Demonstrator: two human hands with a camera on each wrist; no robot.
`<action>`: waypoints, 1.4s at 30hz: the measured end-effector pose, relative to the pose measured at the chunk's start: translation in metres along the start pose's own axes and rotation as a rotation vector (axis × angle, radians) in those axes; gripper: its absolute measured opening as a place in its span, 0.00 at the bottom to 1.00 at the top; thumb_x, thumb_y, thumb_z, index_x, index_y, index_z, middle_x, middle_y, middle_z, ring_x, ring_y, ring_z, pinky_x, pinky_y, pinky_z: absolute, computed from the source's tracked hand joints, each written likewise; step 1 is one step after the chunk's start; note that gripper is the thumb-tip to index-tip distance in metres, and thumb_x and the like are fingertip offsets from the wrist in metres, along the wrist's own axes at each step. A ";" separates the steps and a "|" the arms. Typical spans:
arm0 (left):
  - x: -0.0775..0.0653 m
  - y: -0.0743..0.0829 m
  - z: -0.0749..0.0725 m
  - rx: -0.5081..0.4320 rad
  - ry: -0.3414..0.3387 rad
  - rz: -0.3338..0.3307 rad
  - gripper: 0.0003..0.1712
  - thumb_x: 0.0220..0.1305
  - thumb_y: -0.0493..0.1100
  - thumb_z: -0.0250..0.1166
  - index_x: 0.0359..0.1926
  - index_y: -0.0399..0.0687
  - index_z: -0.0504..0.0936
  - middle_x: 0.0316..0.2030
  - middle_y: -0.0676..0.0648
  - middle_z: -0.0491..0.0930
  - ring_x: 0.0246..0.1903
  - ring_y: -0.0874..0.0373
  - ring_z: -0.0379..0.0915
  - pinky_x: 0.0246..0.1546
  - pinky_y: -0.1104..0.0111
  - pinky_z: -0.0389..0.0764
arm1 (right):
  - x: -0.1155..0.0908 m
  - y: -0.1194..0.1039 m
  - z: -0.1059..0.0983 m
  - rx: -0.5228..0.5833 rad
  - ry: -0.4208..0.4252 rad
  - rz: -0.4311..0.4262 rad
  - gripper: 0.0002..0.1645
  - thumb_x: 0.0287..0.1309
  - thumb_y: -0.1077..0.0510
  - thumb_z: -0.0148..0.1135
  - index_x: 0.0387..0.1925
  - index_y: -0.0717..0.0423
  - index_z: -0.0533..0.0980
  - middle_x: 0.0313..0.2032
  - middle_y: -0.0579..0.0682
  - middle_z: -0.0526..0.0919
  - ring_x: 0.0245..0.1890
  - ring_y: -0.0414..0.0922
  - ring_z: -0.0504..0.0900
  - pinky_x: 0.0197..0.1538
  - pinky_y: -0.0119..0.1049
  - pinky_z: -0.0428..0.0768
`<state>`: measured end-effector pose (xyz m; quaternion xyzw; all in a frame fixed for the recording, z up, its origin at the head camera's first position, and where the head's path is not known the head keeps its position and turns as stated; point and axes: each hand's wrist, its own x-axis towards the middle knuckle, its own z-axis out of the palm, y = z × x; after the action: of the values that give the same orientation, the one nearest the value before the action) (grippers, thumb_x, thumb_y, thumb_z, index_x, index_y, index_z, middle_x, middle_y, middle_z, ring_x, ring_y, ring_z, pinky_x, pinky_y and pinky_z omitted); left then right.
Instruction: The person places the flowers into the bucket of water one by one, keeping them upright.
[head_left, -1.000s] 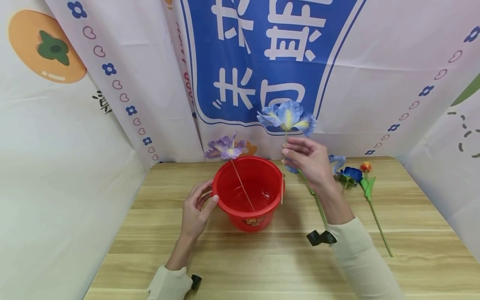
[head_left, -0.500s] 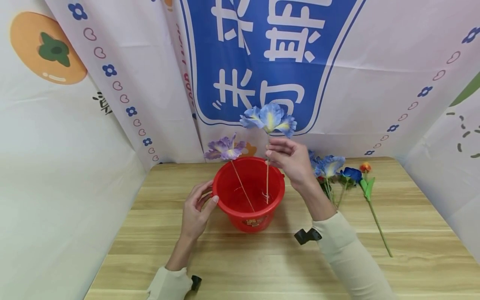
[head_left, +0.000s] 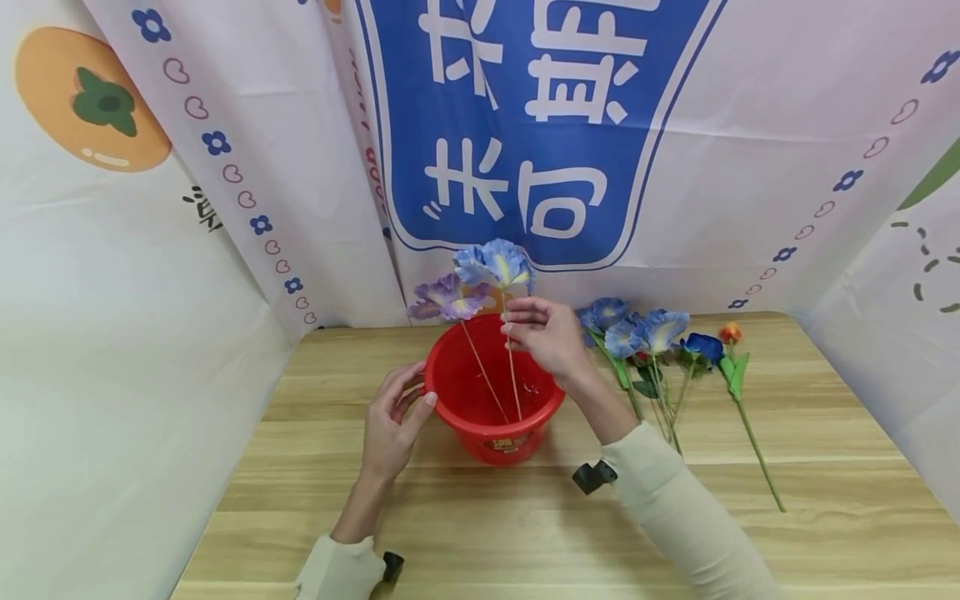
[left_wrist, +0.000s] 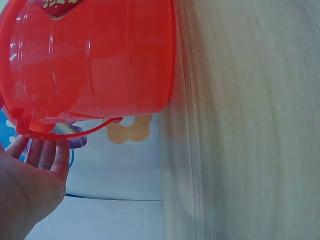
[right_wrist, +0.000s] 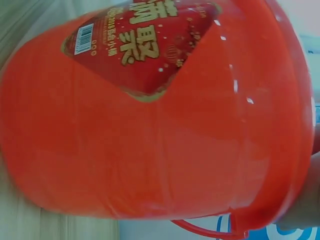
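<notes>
The red plastic bucket (head_left: 498, 446) stands upright on the table. My left hand (head_left: 392, 429) holds its left rim, curved fingers at the handle lug and thumb at the rim; the left wrist view shows fingertips (left_wrist: 47, 150) against the lowered red handle (left_wrist: 80, 134). Over the bucket, my right hand (head_left: 551, 337) pinches the stem of a blue artificial iris (head_left: 495, 265), its lower end down inside. A purple artificial iris (head_left: 448, 297) leans in the bucket, its bloom beside the blue one. In the right wrist view, the bucket wall (right_wrist: 140, 150) hides most of the right hand.
Right of the bucket lie several more artificial flowers: blue irises (head_left: 660, 331), a dark blue flower (head_left: 703, 347) and an orange tulip (head_left: 731, 333) with a long green stem. A printed cloth (head_left: 690, 208) hangs behind the wooden table (head_left: 480, 533).
My right hand has carried the blue iris leftward and lowered it, its stem end passing from the bucket's right rim to inside. My left hand has stayed at the rim.
</notes>
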<state>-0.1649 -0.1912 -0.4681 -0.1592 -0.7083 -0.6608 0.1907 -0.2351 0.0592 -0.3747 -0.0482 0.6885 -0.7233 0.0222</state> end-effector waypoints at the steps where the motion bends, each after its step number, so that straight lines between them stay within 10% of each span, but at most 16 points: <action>1: 0.000 0.000 0.000 0.000 -0.001 0.000 0.28 0.67 0.24 0.68 0.67 0.29 0.78 0.62 0.32 0.77 0.60 0.62 0.80 0.63 0.72 0.85 | 0.000 0.000 0.002 -0.007 0.002 0.002 0.20 0.67 0.72 0.68 0.60 0.67 0.82 0.58 0.73 0.84 0.49 0.58 0.91 0.41 0.36 0.94; 42: 0.000 -0.002 0.002 -0.007 -0.004 0.010 0.27 0.69 0.25 0.67 0.68 0.29 0.78 0.62 0.31 0.77 0.61 0.53 0.81 0.64 0.72 0.85 | 0.009 0.012 0.023 -0.472 -0.040 0.127 0.18 0.65 0.69 0.69 0.55 0.58 0.83 0.48 0.56 0.89 0.42 0.51 0.90 0.46 0.45 0.94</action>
<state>-0.1657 -0.1893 -0.4701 -0.1649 -0.7055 -0.6619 0.1922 -0.2423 0.0348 -0.3857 -0.0232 0.8396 -0.5383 0.0694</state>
